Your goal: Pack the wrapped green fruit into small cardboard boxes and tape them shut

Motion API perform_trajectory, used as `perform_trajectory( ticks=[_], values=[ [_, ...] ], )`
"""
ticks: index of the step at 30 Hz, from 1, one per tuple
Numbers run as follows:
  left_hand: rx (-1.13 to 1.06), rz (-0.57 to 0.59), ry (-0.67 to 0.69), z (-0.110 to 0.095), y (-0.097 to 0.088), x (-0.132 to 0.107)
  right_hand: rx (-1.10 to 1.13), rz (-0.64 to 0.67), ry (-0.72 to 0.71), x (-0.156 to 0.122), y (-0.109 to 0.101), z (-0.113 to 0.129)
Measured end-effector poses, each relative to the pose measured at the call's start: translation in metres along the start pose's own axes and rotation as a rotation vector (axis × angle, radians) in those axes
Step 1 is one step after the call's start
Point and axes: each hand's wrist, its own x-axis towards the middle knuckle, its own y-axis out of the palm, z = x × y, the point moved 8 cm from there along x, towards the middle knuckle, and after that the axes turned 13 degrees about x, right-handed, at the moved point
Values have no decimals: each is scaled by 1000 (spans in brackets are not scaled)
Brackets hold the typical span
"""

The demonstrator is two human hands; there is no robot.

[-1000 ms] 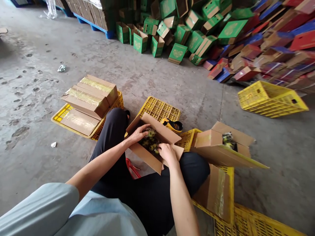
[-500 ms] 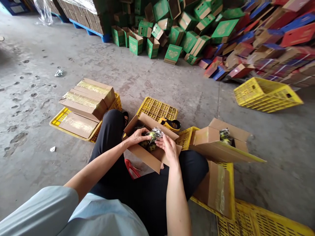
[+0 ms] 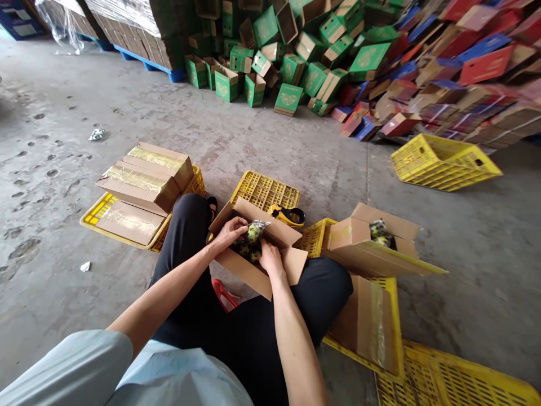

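An open cardboard box (image 3: 240, 269) sits between my bent legs with its flaps spread. Inside lie several shiny packets with yellow-green and black showing. At the top of the box, my left hand (image 3: 230, 234) pinches the edge of a shiny plastic packet (image 3: 255, 232), yellow-green with a silvery, crinkled end. Whether the yellow-green is print or contents cannot be made out. Just right of this packet, my right hand (image 3: 271, 256) reaches down into the box, its fingertips hidden among the packets and the box wall.
A yellow-and-black tape dispenser (image 3: 287, 215) lies by an upturned yellow crate (image 3: 267, 189). Taped boxes (image 3: 143, 183) stand on a crate at left. Another open box (image 3: 350, 239) with packets is at right. Red scissors (image 3: 224, 296) lie below. Piled green cartons (image 3: 288, 98) stand behind.
My right hand has let go of the packet's silvery end and moved down into the box. The packet now hangs from my left hand. The view has shifted slightly.
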Motion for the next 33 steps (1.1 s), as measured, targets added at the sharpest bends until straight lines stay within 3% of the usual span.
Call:
perform_trajectory(
  ticks=[5,8,11,19,25,30,33],
  values=[
    [-21,35,-25,2,2,0,32,-122,-36,-16,-39,-4],
    [-30,50,-25,3,3,0,319,-261,-103,-28,-63,-7],
    [-63,36,-16,2,1,0,592,-358,-110,-31,-75,-15],
    [-156,-148,-97,7,-15,-1,961,-404,-7,-27,-70,-35],
    [155,-229,116,-12,-18,-8,1277,-392,48,-28,-63,-36],
    [488,-317,286,-31,-18,-15,1404,-376,86,-28,-61,-35],
    [575,-254,364,-43,-9,-20,1439,-371,109,-27,-59,-36]
  ],
)
